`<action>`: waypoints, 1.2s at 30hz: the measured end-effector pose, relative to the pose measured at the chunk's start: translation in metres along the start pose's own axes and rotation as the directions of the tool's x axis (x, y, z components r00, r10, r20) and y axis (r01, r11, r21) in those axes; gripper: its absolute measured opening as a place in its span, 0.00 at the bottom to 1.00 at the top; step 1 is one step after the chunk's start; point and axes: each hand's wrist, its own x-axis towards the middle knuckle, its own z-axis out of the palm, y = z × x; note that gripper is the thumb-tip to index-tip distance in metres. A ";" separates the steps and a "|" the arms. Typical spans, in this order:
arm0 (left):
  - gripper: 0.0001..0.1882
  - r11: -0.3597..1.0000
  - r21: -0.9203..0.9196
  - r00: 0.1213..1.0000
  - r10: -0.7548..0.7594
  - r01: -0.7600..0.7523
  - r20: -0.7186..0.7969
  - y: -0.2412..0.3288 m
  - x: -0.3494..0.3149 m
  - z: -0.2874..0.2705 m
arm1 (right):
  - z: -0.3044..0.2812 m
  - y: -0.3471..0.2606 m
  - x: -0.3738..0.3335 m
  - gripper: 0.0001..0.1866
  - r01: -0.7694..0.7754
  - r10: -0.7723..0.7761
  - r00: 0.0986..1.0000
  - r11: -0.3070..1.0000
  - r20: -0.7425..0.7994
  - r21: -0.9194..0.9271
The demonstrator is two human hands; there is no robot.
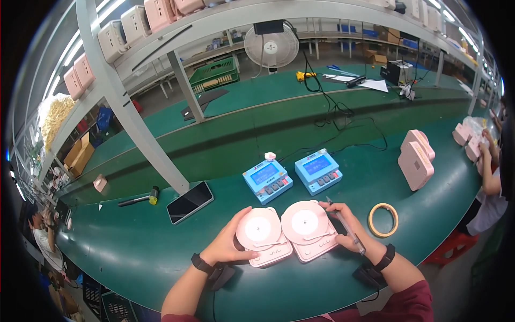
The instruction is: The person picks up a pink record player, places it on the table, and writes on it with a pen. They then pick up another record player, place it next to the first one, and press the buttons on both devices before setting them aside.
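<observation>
Two pink miniature record players lie side by side on the green bench, their round platters touching or nearly so. My left hand (228,244) grips the left record player (271,256) by its outer side, thumb along the lower edge. The right record player (316,249) is held at its outer side by my right hand (350,221). A slim clear pen (351,236) is also tucked in my right hand, pointing down toward the wrist. Just beyond stand two blue testers with lit screens, a left tester (268,181) and a right tester (318,172).
A phone (190,203) and a hammer (140,199) lie to the left. A tape roll (383,220) and upright pink devices (416,161) are on the right. A shelf post (142,134) rises behind the phone. Another person (488,172) works at far right.
</observation>
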 end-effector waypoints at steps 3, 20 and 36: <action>0.64 0.999 -0.044 1.000 0.013 -0.013 -0.013 -0.004 -0.002 0.003 | 0.000 -0.001 0.000 0.35 0.012 -0.012 1.000 1.000 -0.012 -0.021; 0.62 0.999 -0.019 0.996 0.037 -0.039 -0.077 -0.011 0.001 0.001 | 0.000 0.000 -0.002 0.30 -0.076 0.078 0.996 0.997 0.054 -0.033; 0.63 0.999 -0.033 0.997 0.003 -0.006 -0.078 -0.007 -0.001 0.001 | 0.001 -0.001 -0.004 0.26 -0.041 0.040 0.999 0.995 -0.011 -0.088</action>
